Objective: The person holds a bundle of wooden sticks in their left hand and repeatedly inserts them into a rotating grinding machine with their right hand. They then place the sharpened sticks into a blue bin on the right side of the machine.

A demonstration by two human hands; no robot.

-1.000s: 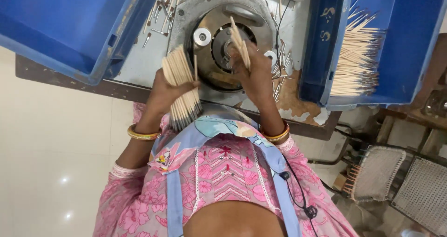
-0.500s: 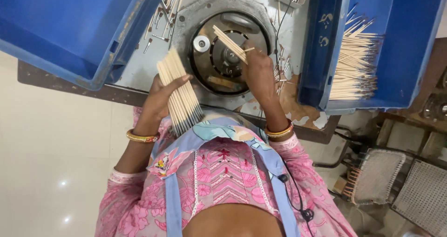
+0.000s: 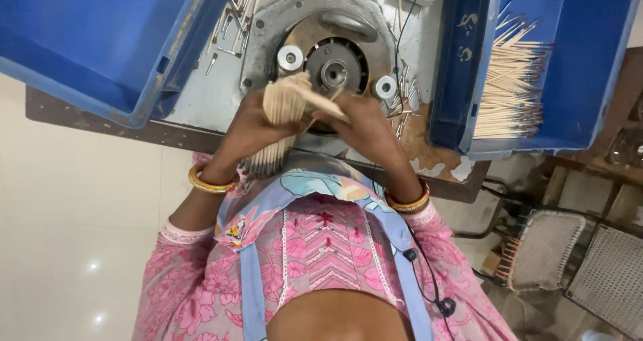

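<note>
The right hand (image 3: 362,123), which half a second ago reached out over the round metal machine (image 3: 328,63), is back beside the left hand (image 3: 251,130); both now close on the bundle of thin wooden sticks (image 3: 281,123). The bundle sits at the machine's six o'clock, upright between the palms; the right fingers pinch a few sticks off its top, so another feed looks underway.

Blue bins (image 3: 100,39), pale tan sticks (image 3: 284,103)

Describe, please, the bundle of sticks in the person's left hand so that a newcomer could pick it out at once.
Start at the round metal machine plate between the two blue crates. Just below it, the left hand grips a thick bundle of pale wooden sticks, the right hand touching its top. Unlike the sticks lying in the right crate, this bundle is held and stands nearly upright.
</note>
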